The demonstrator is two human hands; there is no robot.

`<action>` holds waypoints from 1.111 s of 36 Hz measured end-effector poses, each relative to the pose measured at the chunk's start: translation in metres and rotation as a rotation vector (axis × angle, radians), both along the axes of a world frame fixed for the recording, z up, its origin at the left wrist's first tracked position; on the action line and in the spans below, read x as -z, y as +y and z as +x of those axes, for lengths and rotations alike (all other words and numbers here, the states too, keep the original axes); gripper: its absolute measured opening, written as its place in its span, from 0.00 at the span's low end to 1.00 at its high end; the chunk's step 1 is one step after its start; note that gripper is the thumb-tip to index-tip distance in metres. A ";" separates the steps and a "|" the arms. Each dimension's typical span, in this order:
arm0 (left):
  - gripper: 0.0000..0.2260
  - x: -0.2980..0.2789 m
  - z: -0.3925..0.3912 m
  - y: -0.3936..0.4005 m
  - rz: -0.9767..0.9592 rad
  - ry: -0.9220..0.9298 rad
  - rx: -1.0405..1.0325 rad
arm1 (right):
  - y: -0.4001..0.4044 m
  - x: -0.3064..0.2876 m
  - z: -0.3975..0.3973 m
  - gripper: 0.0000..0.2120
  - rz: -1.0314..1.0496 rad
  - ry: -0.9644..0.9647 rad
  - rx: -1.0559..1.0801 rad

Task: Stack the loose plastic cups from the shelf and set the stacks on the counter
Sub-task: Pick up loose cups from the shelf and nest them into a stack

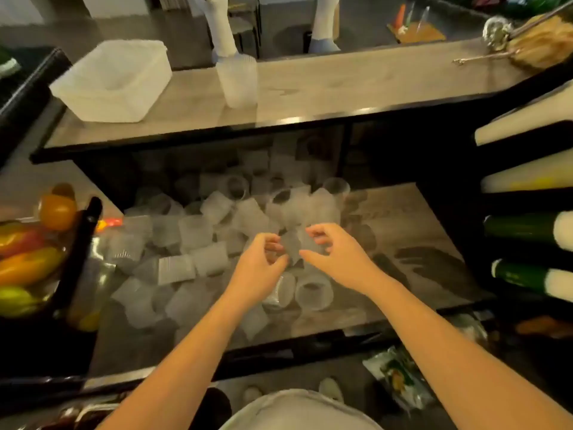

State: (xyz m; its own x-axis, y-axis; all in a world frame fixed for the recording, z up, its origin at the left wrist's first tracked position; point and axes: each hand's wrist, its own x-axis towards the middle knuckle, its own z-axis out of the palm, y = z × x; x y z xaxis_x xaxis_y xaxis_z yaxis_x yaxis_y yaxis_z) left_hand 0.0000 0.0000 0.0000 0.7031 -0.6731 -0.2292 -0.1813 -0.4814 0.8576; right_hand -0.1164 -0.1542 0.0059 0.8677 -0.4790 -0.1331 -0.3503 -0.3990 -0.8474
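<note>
Fingers [273,243] of both hands curled around translucent cups over the heap, nesting one into another.

Counter [325,85] above and behind the heap of loose cups [198,231], already bearing one finished stack [237,82], upright and clear of the edge, likely parked there to keep the shelf free for sorting. Shelf [412,231] under the heap, bare to the heap's right, so apparently emptied from that side first. Left hand [263,262] at the heap's near right edge, pinching a cup [291,243] by its wall; right hand [331,256] just beside, fingers bent on a second cup, blurred, grip not fully clear. Cups brought mouth to base, seemingly for sliding together. Two more cups [313,291] lying on their sides just nearer than the hands, within easy reach.
</note>
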 end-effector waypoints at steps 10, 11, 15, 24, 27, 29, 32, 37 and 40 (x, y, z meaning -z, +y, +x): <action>0.40 0.047 -0.036 0.026 0.336 -0.810 0.254 | 0.030 0.057 -0.037 0.42 -0.417 0.382 -0.155; 0.42 0.050 -0.036 0.026 0.382 -0.845 0.279 | 0.034 0.063 -0.037 0.42 -0.457 0.406 -0.172; 0.45 0.060 -0.029 0.025 0.505 -0.923 0.352 | 0.041 0.073 -0.033 0.37 -0.569 0.412 -0.153; 0.33 0.064 -0.016 0.023 0.488 -1.007 0.336 | 0.036 0.071 -0.025 0.22 -0.526 0.265 -0.011; 0.30 0.061 -0.014 0.024 0.412 -0.988 0.292 | 0.029 0.069 -0.026 0.17 -0.468 0.190 0.070; 0.31 0.058 -0.013 0.025 0.341 -0.964 0.260 | 0.024 0.066 -0.025 0.16 -0.380 0.123 0.150; 0.32 0.052 -0.011 0.026 0.228 -0.905 0.196 | 0.017 0.056 -0.022 0.16 -0.155 0.022 0.298; 0.34 0.037 -0.007 0.021 0.028 -0.686 0.094 | 0.006 0.040 -0.011 0.20 0.189 -0.104 0.426; 0.34 0.024 -0.006 0.015 -0.059 -0.509 0.009 | 0.002 0.031 -0.005 0.22 0.358 -0.161 0.469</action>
